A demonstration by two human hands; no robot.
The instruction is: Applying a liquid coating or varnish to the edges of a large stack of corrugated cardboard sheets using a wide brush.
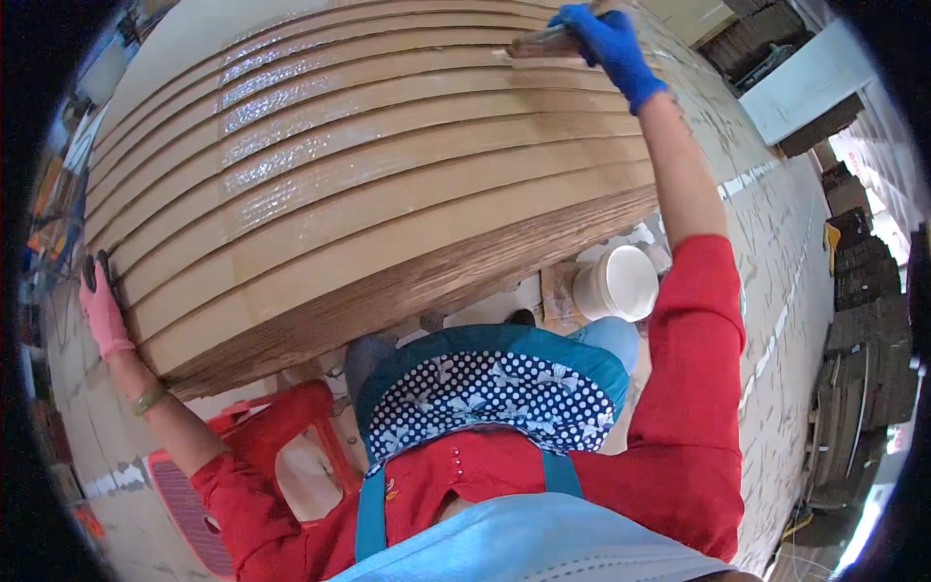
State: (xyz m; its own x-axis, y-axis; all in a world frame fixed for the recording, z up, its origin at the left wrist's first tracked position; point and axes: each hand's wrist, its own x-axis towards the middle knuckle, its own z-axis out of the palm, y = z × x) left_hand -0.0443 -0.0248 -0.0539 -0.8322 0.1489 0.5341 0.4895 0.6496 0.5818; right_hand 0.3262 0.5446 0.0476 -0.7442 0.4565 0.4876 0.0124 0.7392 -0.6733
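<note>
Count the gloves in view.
2: a pink glove on the left hand, at the left edge of the brown stack; a blue glove on the right hand, gripping a brush. The background clutter might hide more.

Blue-gloved right hand (616, 53), pink-gloved left hand (102, 308), tan sheets (407, 145), teal and navy apron (495, 398) dotted white

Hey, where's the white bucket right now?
In the head view, the white bucket sits right of centre, just beyond the person's right knee and by the near side of the layered stack.
</note>
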